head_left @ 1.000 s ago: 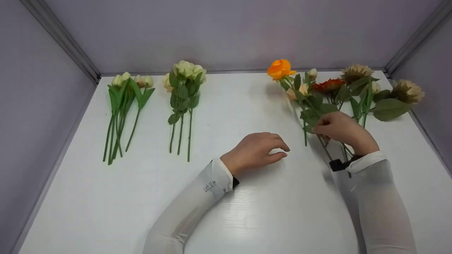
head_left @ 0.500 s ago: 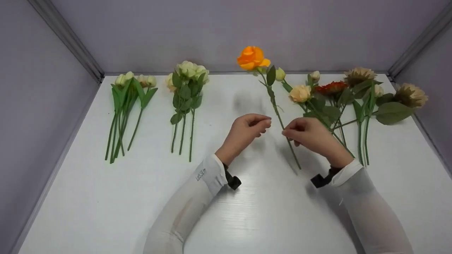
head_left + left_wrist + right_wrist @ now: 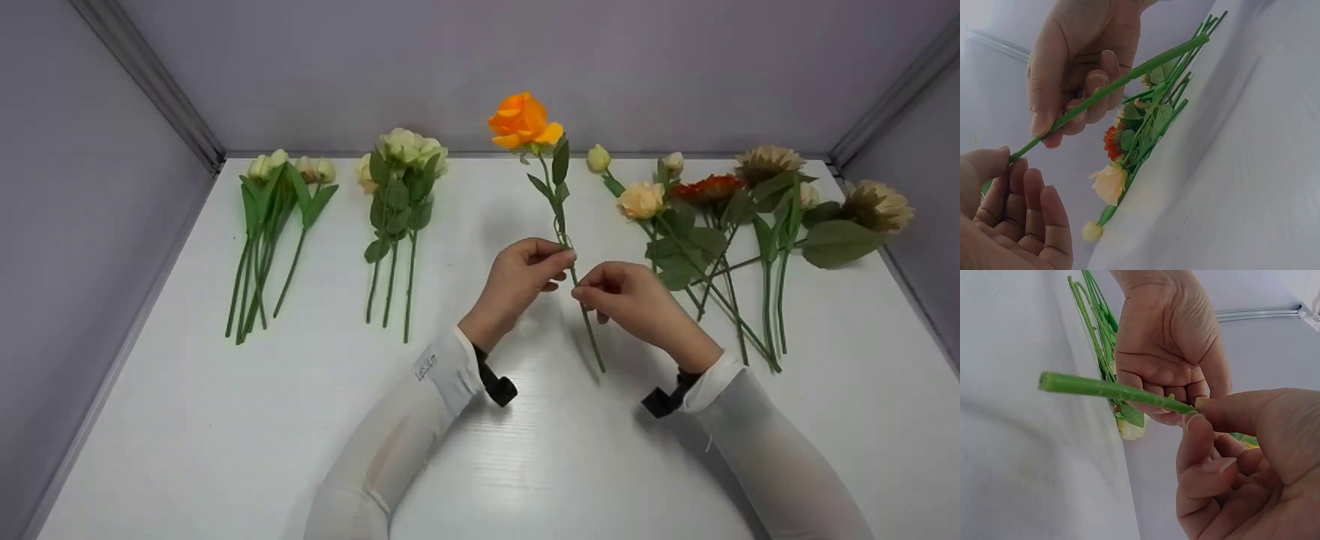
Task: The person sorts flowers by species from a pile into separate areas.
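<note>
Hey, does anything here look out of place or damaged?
The orange rose has a lower petal jutting sideways from its rounded head. The mixed flowers on the right look jumbled, some stems crossing. Nothing looks spilled.

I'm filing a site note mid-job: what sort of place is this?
Probably an indoor work booth, though the wider room is out of view. A flat white tabletop meets plain lilac-grey wall panels on three sides, and straight grey metal-looking strips run up the two back corners.
</note>
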A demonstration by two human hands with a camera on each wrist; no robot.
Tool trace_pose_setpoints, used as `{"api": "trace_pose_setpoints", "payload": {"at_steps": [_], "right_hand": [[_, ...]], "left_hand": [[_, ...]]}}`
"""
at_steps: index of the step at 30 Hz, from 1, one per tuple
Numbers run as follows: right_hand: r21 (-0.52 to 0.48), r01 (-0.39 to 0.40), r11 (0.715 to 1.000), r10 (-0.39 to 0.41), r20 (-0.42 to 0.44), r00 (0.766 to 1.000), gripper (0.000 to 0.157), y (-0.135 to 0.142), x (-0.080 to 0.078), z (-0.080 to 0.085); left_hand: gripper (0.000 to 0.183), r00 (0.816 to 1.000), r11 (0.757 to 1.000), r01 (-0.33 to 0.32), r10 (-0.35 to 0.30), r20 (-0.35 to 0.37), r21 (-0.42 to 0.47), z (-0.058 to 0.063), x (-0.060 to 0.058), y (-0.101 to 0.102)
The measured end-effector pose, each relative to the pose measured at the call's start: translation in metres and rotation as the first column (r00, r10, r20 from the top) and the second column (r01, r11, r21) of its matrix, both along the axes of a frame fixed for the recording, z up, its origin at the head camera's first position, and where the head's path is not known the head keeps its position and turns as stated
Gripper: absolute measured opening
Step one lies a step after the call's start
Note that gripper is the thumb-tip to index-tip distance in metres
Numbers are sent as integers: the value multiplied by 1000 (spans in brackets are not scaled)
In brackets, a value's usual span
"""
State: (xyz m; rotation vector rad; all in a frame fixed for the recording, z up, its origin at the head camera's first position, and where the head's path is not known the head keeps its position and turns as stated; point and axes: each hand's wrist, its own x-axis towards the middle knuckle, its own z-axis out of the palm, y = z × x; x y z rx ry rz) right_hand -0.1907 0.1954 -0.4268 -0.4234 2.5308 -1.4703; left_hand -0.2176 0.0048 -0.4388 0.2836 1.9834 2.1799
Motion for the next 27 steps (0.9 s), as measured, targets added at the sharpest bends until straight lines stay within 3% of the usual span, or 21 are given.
{"api": "trace_pose_setpoints", "payload": {"at_steps": [10, 15, 21, 27], "right_hand": [[-4, -16, 1000, 15, -28, 999, 28, 0, 0, 3], [-14, -30, 999, 30, -44, 999, 29, 2, -2, 3], [-6, -16, 1000, 15, -38, 999, 22, 4, -1, 8], [21, -31, 999, 32, -56, 998, 17, -1, 12, 30]], "left_hand": [[24, 1000, 1000, -28, 28, -5, -2, 2, -2, -1], [24, 999, 999, -48, 48, -2, -1, 7, -5, -14], [20, 998, 989, -60, 56, -34, -135, 25, -17, -58], [25, 993, 945, -115, 112, -25, -308, 48, -33, -124]]}}
